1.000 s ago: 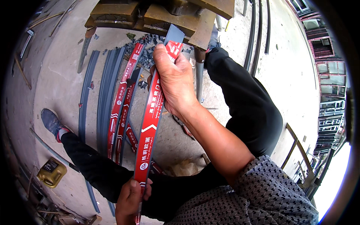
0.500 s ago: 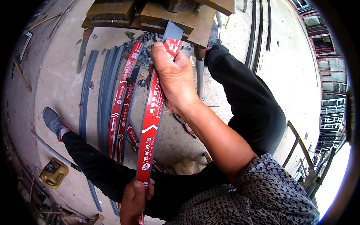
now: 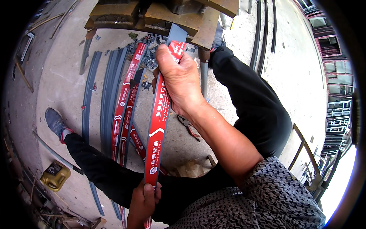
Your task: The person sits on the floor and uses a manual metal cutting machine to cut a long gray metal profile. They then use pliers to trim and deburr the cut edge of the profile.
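Head view: you are sitting low with both legs spread, and you are holding a long grey strip [image 3: 160, 114] with red film on its face, running from your lap up toward the rusty steel table [image 3: 160, 13] ahead. Your right hand [image 3: 179, 82] is wrapping its grip tightly around the upper part of the strip, thumb side up, with the bare grey end poking out above your fist and nearly meeting the table's edge. Your left hand [image 3: 144, 198] is pinching the lower end close to your body, fingers closed on it.

More strips [image 3: 122, 99] are lying on the concrete floor just left of the one you are holding, some red-faced, some plain grey, side by side between your legs and running up under the table. Small grey offcuts [image 3: 146, 47] are scattered at their far end near a table leg [image 3: 204, 74], which is standing just right of your right hand. Red-handled pliers [image 3: 188, 128] are lying on the floor under your right forearm. A yellow box-like device [image 3: 55, 175] is sitting beyond your left leg, near your left shoe [image 3: 55, 122]. Dark rods [image 3: 263, 34] are lying on the floor to the far right.
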A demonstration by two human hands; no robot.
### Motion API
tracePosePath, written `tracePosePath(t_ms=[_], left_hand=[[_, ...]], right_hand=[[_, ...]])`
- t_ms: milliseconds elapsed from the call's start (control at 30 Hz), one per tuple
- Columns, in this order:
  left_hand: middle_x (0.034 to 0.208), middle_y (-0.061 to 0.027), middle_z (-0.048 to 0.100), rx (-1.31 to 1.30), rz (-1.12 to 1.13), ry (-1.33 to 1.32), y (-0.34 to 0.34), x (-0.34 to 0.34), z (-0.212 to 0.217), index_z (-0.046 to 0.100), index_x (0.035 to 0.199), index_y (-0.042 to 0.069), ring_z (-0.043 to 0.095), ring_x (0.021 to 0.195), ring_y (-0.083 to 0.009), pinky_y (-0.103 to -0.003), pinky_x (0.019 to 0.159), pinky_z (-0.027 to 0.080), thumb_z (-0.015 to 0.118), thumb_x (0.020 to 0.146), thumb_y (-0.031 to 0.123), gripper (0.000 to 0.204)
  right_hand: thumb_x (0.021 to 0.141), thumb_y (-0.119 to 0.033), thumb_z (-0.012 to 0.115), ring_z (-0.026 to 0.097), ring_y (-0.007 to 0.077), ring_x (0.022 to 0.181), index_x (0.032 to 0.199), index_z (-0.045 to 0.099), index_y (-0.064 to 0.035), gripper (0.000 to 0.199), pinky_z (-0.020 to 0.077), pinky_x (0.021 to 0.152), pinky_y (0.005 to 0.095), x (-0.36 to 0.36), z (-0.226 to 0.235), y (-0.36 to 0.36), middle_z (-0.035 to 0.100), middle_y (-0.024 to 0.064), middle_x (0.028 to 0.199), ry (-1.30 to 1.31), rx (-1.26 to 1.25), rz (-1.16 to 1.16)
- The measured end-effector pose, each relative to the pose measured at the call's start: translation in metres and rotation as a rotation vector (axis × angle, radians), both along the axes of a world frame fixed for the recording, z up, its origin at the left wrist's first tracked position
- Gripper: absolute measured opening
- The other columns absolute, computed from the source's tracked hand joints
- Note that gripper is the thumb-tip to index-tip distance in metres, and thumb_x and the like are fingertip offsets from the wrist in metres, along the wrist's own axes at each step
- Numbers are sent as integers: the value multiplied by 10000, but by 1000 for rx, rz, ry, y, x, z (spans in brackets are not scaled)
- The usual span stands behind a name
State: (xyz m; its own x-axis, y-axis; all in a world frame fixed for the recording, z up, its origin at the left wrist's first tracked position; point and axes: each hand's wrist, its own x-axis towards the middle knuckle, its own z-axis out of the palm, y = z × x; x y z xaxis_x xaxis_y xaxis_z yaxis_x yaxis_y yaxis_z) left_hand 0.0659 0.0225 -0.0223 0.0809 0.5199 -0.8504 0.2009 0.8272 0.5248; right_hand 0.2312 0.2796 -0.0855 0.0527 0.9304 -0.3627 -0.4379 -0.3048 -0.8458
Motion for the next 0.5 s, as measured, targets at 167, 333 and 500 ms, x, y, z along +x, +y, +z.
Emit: tracePosePath(t_ms=[167,333,500], left_hand=[[717,-39,624,-12,11,15,-6,3,-1,633,1046,-14,603,626,-107,-276,584,487,389,1099,504,576],[727,-36,630,-78,43,16,-4,13,5,631,1049,-10,604,637,-99,-271,591,488,406,1097,475,537],[715,-45,596,-45,16,41,-6,25,9,614,1033,-4,562,595,-116,-284,570,469,333,1109,509,590]], right_hand=[[1029,-276,694,613,89,638,1048,591,-51,249,529,575,285,1,5,-1,654,24,821,38,-26,5],[1030,-231,695,633,78,710,1058,626,-24,220,550,644,290,6,10,-2,688,25,887,38,-50,18],[1019,-225,699,630,81,665,1036,634,-23,213,548,607,295,8,13,-1,687,27,857,31,-80,28]])
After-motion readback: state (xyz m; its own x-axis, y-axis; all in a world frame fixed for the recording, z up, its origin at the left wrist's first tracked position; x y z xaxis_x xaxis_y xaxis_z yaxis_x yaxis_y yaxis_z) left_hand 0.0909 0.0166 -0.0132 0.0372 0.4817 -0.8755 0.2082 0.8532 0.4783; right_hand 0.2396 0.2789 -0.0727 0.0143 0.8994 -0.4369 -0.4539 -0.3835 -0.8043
